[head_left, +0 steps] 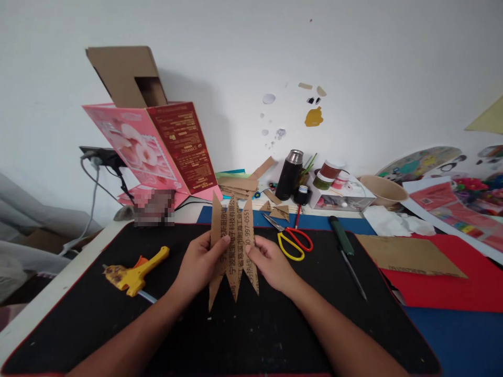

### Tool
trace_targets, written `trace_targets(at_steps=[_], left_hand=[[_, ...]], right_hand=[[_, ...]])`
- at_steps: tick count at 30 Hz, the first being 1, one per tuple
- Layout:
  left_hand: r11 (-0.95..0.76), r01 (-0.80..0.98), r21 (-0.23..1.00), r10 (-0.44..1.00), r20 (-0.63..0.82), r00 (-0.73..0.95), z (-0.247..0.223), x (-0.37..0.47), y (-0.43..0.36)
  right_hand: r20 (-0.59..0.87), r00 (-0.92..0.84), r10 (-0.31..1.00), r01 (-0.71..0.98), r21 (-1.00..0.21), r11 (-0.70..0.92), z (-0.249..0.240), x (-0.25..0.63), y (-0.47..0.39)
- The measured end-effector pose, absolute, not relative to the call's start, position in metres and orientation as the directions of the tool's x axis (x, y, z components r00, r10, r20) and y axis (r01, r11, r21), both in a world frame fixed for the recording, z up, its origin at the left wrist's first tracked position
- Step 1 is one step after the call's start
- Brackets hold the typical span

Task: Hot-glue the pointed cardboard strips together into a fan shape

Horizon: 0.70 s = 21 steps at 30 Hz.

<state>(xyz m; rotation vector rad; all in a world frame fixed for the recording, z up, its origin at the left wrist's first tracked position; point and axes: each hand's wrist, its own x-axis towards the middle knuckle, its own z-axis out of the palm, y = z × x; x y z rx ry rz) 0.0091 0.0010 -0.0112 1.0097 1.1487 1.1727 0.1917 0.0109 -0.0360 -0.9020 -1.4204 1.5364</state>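
Between my two hands is a piece of brown cardboard [238,246] with printed characters, its top and bottom ends cut into sharp points. My left hand [202,262] grips its left edge, thumb on the front face. On the right edge, my right hand [272,260] pinches it the same way, fingers behind. The cardboard is held up over a black mat [251,340]. To the right of it lie scissors [293,238] with one red and one yellow handle loop. A yellow glue gun [135,272] rests on the mat at the left.
A green-handled knife [348,254] lies at the mat's right, beside a cardboard sheet [412,254] on red paper [440,293]. Behind stand a black thermos [288,175], paint jars [329,173] and a bowl [383,189]. A tall pink box [157,149] stands back left, near cardboard scraps [238,186].
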Motion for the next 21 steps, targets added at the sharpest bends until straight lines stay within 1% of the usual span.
trace_targets(at_steps=[4, 7, 9, 12, 15, 18, 21], left_hand=[[0.146, -0.186, 0.972, 0.989, -0.148, 0.000, -0.015, 0.005, 0.004], [0.239, -0.294, 0.925, 0.971, -0.226, 0.077, -0.017, 0.007, 0.006], [0.291, -0.307, 0.906, 0.955, -0.259, 0.143, -0.017, 0.010, 0.005], [0.273, -0.201, 0.941, 0.954, -0.239, 0.178, -0.014, 0.016, 0.002], [0.207, -0.065, 0.976, 0.969, -0.196, 0.148, -0.011, 0.020, -0.002], [0.163, 0.043, 0.986, 0.980, -0.167, 0.105, -0.012, 0.023, -0.006], [0.047, 0.179, 0.983, 0.998, -0.052, 0.023, -0.018, 0.026, -0.011]], right_hand=[[0.026, -0.402, 0.915, -0.016, -1.000, 0.022, -0.037, 0.192, 0.009], [0.031, -0.369, 0.929, 0.021, -0.999, 0.042, -0.037, 0.193, 0.009], [0.038, -0.336, 0.941, 0.041, -0.998, 0.055, -0.037, 0.195, 0.010], [0.052, -0.304, 0.951, 0.087, -0.993, 0.082, -0.036, 0.198, 0.012], [0.072, -0.295, 0.953, 0.170, -0.977, 0.127, -0.036, 0.200, 0.013], [0.090, -0.291, 0.953, 0.263, -0.950, 0.170, -0.038, 0.199, 0.013], [0.117, -0.250, 0.961, 0.363, -0.909, 0.205, -0.041, 0.196, 0.013]])
